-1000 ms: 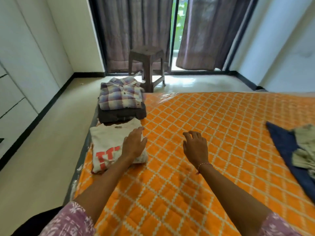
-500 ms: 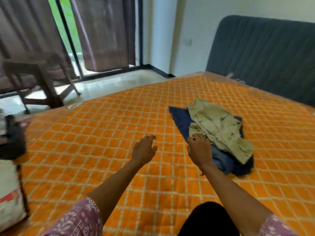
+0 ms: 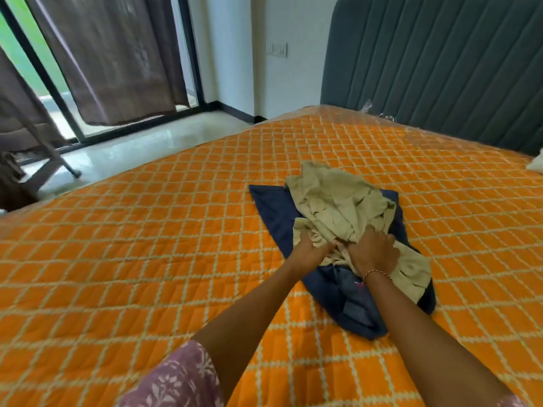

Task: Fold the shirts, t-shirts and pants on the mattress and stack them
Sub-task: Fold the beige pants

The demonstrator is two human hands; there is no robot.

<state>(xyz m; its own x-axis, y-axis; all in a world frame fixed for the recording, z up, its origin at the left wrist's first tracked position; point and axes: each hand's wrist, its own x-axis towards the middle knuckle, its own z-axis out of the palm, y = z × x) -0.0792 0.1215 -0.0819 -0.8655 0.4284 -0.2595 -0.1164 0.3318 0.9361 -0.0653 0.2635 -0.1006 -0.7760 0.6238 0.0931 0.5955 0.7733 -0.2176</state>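
Both the left hand (image 3: pixel 311 250) and the right hand (image 3: pixel 373 251) are gripping bunched folds of a crumpled khaki garment (image 3: pixel 338 207) lying on a flat navy garment (image 3: pixel 346 301), mid-way across an orange quilted, diamond-stitched mattress (image 3: pixel 147 259), with a padded grey headboard (image 3: pixel 440 63) and brown curtains (image 3: pixel 117 54) standing beyond.

Both arms reach forward, left hand (image 3: pixel 311 252) and right hand (image 3: pixel 374 254) side by side, fingers curled, gripping cloth.
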